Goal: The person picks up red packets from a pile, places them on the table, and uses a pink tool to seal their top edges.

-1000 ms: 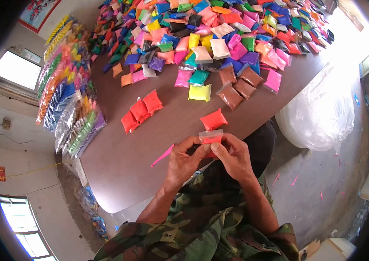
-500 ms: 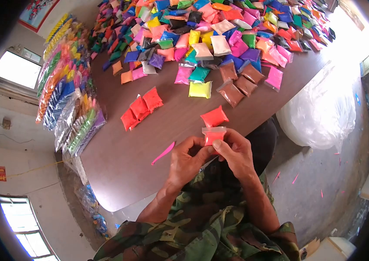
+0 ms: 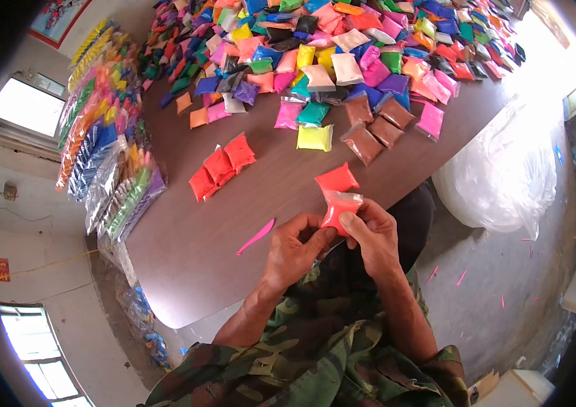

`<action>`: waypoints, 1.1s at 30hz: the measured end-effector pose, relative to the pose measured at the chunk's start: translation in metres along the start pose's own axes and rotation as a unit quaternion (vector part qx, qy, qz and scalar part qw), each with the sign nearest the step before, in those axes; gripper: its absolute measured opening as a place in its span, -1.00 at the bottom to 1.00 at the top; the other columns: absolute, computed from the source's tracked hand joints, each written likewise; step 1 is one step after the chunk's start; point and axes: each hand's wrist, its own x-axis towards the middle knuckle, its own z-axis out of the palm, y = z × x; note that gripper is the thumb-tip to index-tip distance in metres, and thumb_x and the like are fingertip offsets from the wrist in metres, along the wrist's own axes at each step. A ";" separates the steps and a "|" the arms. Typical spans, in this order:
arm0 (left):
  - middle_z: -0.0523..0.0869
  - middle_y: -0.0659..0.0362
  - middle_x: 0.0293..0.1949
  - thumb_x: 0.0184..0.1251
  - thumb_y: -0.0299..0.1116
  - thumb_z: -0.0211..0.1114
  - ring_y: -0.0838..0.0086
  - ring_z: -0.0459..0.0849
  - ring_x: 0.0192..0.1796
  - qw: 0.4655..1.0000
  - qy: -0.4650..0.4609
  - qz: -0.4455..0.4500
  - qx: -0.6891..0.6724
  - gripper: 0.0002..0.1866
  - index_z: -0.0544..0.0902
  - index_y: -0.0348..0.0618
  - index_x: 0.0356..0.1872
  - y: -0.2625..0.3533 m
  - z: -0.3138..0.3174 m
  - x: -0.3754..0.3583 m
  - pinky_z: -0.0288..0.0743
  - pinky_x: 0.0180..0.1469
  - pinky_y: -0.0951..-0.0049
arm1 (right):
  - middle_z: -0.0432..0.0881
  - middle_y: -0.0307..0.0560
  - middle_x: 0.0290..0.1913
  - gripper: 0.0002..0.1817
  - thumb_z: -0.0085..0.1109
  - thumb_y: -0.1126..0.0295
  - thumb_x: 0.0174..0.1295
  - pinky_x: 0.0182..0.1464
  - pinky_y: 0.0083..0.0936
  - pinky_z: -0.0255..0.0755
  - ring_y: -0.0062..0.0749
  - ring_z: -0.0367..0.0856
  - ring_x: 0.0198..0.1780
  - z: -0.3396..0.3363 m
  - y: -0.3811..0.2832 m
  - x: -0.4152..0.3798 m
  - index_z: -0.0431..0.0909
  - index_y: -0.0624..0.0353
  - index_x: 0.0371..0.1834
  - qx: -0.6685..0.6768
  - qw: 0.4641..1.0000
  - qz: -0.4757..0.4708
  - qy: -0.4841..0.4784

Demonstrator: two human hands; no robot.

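Note:
Between my hands is a small clear packet of red clay-like material point(image 3: 339, 211), its transparent top edge tilted up to the right. My left hand point(image 3: 293, 249) pinches its lower left corner with thumb and forefinger. My right hand point(image 3: 375, 239) grips its right side, the thumb lying across the front. Just beyond lies another red packet point(image 3: 337, 179) on the table, partly hidden by the held one. A pink plastic knife-like tool point(image 3: 256, 237) rests left of my left hand. Farther off, a row of three red packets point(image 3: 219, 169) lies on the tabletop.
A heap of multicoloured packets point(image 3: 315, 74) covers the far side of the brown table point(image 3: 186, 271). Brown packets point(image 3: 376, 129) and a yellow packet point(image 3: 314, 138) lie at its near edge. Bagged coloured goods point(image 3: 108, 136) line the left edge. A large clear plastic bag point(image 3: 498, 169) is at right.
The held red packet has turned from roughly level to tilted, its top edge swinging up to the right. My right hand has shifted slightly; both hands keep their hold.

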 end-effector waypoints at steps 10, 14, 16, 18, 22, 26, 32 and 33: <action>0.89 0.13 0.02 0.61 -0.35 0.53 0.58 0.80 0.03 0.999 -0.021 0.029 0.004 -0.67 0.76 -0.33 0.23 0.006 -0.003 -0.003 0.69 0.13 0.48 | 0.78 -0.38 -0.12 -0.77 0.44 0.40 0.57 -0.10 -0.66 0.50 -0.78 0.63 -0.13 -0.007 0.011 0.001 0.82 0.27 0.16 0.025 0.999 -0.017 -0.024; 0.89 0.23 -0.10 0.62 -0.40 0.49 0.66 0.77 -0.07 1.000 0.016 0.027 0.002 -0.75 0.77 -0.34 0.13 0.007 0.000 -0.002 0.68 0.04 0.53 | 0.81 -0.35 -0.07 -0.79 0.42 0.44 0.56 0.04 -0.63 0.55 -0.74 0.67 -0.05 -0.004 0.003 -0.001 0.82 0.29 0.15 -0.020 0.999 -0.011 -0.034; 0.88 0.26 -0.13 0.63 -0.41 0.48 0.68 0.76 -0.10 0.999 0.021 0.047 -0.004 -0.78 0.77 -0.34 0.10 -0.005 -0.001 0.001 0.67 0.01 0.55 | 0.82 -0.33 -0.06 -0.80 0.41 0.46 0.56 0.06 -0.63 0.56 -0.74 0.68 -0.05 -0.006 0.000 -0.002 0.82 0.29 0.14 -0.054 0.998 0.016 -0.034; 0.88 0.28 -0.16 0.63 -0.42 0.47 0.69 0.76 -0.12 0.998 0.007 0.064 -0.004 -0.81 0.78 -0.33 0.07 -0.006 -0.003 0.004 0.67 -0.02 0.57 | 0.83 -0.32 -0.06 -0.81 0.40 0.48 0.56 0.06 -0.63 0.56 -0.73 0.68 -0.05 -0.005 0.001 -0.002 0.82 0.29 0.12 -0.040 0.999 0.011 -0.026; 0.86 0.30 -0.18 0.63 -0.43 0.46 0.71 0.74 -0.14 0.999 -0.016 0.047 -0.015 -0.83 0.79 -0.31 0.06 0.006 0.000 0.004 0.66 -0.04 0.57 | 0.82 -0.32 -0.08 -0.83 0.40 0.49 0.56 0.06 -0.63 0.56 -0.73 0.68 -0.05 -0.011 0.006 0.000 0.84 0.28 0.10 -0.011 0.999 -0.013 -0.040; 0.86 0.29 -0.18 0.63 -0.42 0.46 0.71 0.73 -0.13 0.997 0.022 0.055 -0.047 -0.83 0.80 -0.30 0.06 0.008 0.007 0.003 0.65 -0.03 0.57 | 0.82 -0.33 -0.09 -0.83 0.39 0.50 0.56 0.05 -0.65 0.56 -0.74 0.67 -0.05 -0.010 0.012 0.001 0.84 0.28 0.11 -0.026 0.998 -0.030 -0.052; 0.86 0.29 -0.16 0.64 -0.40 0.47 0.71 0.73 -0.10 0.995 0.034 0.091 -0.005 -0.81 0.80 -0.31 0.07 -0.008 -0.003 0.008 0.64 -0.01 0.57 | 0.82 -0.32 -0.08 -0.79 0.37 0.50 0.59 0.04 -0.64 0.56 -0.73 0.67 -0.06 -0.008 0.000 -0.002 0.82 0.30 0.17 -0.061 0.996 0.015 -0.064; 0.86 0.30 -0.16 0.64 -0.40 0.47 0.72 0.73 -0.09 0.995 0.036 0.093 -0.010 -0.82 0.80 -0.30 0.06 -0.011 -0.004 0.009 0.64 -0.02 0.58 | 0.82 -0.32 -0.08 -0.79 0.37 0.50 0.59 0.03 -0.64 0.55 -0.73 0.67 -0.06 -0.007 -0.001 -0.002 0.82 0.30 0.18 -0.052 0.997 0.012 -0.060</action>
